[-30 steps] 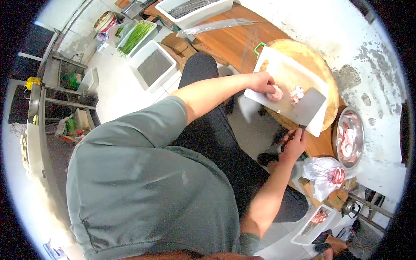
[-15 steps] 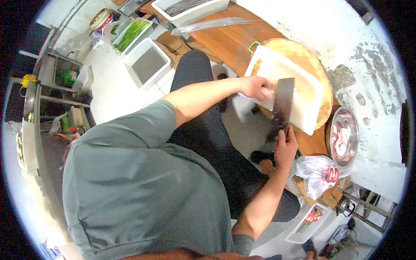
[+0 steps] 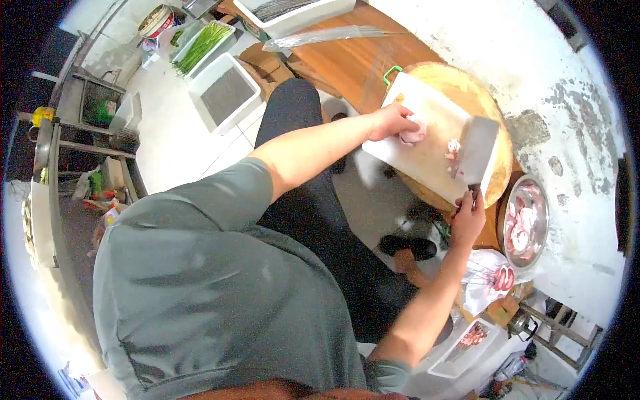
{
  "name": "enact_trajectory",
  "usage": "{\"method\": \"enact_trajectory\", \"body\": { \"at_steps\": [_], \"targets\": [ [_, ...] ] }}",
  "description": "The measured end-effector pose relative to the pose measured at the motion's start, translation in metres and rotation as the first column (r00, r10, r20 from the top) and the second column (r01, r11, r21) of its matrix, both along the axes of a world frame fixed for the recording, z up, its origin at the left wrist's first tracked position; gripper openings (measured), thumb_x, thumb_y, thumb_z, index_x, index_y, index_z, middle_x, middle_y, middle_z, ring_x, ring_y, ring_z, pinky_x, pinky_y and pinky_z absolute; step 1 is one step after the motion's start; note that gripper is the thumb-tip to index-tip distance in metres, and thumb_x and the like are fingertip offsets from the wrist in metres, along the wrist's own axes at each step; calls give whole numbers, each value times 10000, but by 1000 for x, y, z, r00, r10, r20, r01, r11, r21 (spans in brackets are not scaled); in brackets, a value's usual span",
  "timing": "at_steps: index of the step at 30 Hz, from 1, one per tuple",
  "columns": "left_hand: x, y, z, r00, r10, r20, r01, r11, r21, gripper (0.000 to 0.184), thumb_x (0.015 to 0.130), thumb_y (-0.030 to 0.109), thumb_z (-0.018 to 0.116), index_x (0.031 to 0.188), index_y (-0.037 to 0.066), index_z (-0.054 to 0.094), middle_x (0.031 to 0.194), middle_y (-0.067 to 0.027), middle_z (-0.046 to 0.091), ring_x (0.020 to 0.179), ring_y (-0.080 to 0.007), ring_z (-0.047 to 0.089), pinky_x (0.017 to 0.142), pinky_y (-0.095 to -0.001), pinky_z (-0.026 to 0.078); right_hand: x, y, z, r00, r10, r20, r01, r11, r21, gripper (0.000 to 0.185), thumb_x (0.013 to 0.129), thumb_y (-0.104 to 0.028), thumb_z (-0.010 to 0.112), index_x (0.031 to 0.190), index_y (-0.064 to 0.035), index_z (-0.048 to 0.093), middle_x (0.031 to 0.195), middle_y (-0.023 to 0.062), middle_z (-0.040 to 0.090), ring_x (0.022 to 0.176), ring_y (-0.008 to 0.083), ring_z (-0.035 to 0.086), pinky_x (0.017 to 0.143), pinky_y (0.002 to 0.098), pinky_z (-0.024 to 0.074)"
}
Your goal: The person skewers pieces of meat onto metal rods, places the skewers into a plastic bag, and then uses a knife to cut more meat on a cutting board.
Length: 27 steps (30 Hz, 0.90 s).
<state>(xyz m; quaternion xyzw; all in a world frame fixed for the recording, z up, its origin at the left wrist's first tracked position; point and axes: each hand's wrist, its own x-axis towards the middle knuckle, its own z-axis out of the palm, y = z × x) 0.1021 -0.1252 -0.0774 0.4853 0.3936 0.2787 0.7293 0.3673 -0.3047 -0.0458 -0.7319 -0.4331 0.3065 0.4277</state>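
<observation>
My left hand (image 3: 392,123) is closed on a pale pink piece of meat (image 3: 413,131) at the left part of the white cutting board (image 3: 433,110). The board lies on a round wooden block (image 3: 497,127). In my right hand (image 3: 469,217) is the handle of a cleaver (image 3: 479,150), whose broad blade lies over the right part of the board. Small cut bits of meat (image 3: 453,149) sit just left of the blade.
A metal bowl of meat (image 3: 525,223) stands right of the block. Below it are a plastic bag (image 3: 481,280) and a white tray of skewers (image 3: 465,347). White bins (image 3: 225,93) stand at upper left; a green-handled thing (image 3: 392,72) touches the board's top corner.
The cleaver has swung from near the left hand's meat to the right side of the board. My right hand moved right with it. The cut bits show again beside the blade.
</observation>
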Motion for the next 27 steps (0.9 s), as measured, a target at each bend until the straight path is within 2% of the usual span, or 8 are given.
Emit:
{"method": "enact_trajectory", "body": {
  "at_steps": [6,10,13,15,18,19,21,27],
  "targets": [
    [41,15,11,657,91,-748,459,738,494,413,846,301,693,1139,10,681,1069,-172,709,1023,-315,668,928,-420,519,-18,-40,-18,692,-380,-613,422,903,-84,176,1038,-265,504,1047,-99,563,758,16,581,550,113,503,471,249,392],
    [85,8,-11,821,393,-415,402,117,908,375,830,329,652,1061,35,681,1190,-225,631,1178,-374,570,1023,-484,443,-25,-64,-39,682,-439,-584,449,883,-139,189,1040,-292,508,1041,-109,555,767,20,581,561,117,513,464,247,390],
    [121,-32,27,739,271,-617,454,477,753,438,896,345,593,1170,6,634,1312,-234,550,1274,-371,480,1084,-472,378,-34,-69,-54,678,-401,-616,405,903,-141,270,1019,-290,543,1127,-50,605,850,81,631,703,148,569,540,290,461],
    [164,-22,-5,502,213,-838,760,354,545,516,868,378,635,1209,-7,601,1300,-244,562,1285,-439,465,1089,-529,370,-30,-66,-80,797,-391,-461,377,917,-126,371,1000,-303,574,1146,34,632,959,146,674,853,206,629,676,341,530],
    [189,-30,-36,628,397,-670,337,637,693,611,914,449,587,1326,0,545,1379,-223,511,1335,-350,420,1185,-447,215,-41,-47,-101,913,-323,-248,316,946,-70,413,1001,-293,576,1230,50,597,961,137,665,792,218,600,715,334,491],
    [195,-35,-56,660,607,-443,137,483,865,503,907,392,592,1229,6,599,1270,-238,566,1255,-379,482,1124,-473,314,-50,-39,-102,922,-294,-251,292,955,-47,380,1006,-278,569,1243,19,583,887,99,637,700,186,561,640,307,453],
    [188,-30,-55,770,498,-400,65,561,825,381,893,310,598,1119,5,629,1184,-237,591,1170,-400,523,1048,-481,387,-63,-29,-105,902,-243,-358,265,964,12,255,1021,-245,550,1195,-59,576,692,10,568,501,99,484,436,249,382],
    [207,-29,-17,904,346,-251,32,530,847,191,877,162,595,964,2,654,1006,-205,626,991,-401,602,855,-463,496,-58,-28,-41,741,-280,-611,315,948,-53,180,1016,-209,559,1102,-54,595,694,-8,559,509,81,497,424,235,368]
  ]
}}
